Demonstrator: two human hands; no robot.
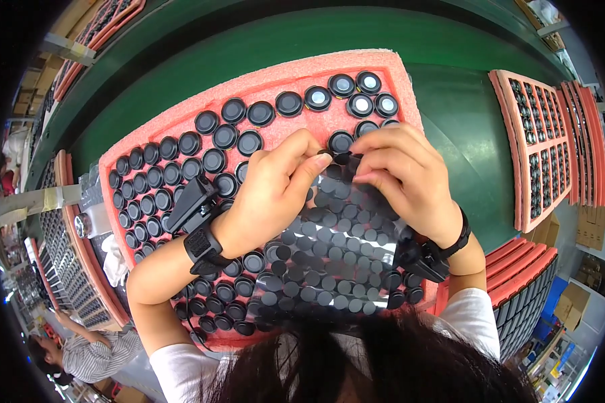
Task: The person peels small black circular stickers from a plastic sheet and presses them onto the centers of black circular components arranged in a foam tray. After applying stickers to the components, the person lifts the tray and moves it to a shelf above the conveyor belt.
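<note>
Over the pink foam tray, a clear sheet of dark round stickers hangs between my hands and in front of my body. My left hand pinches a small black round sticker at the sheet's upper end. Close beside it, my right hand has thumb and fingers closed on the sheet's upper edge. Just beyond the fingertips sits a round black part in the tray. Several black parts stand in rows; some at the far right, such as one with a pale round top, look different.
The tray lies on a green work surface. Stacked pink trays of parts stand at the right, with more pink trays at the lower right. Another tray lies at left, near a person in a striped top.
</note>
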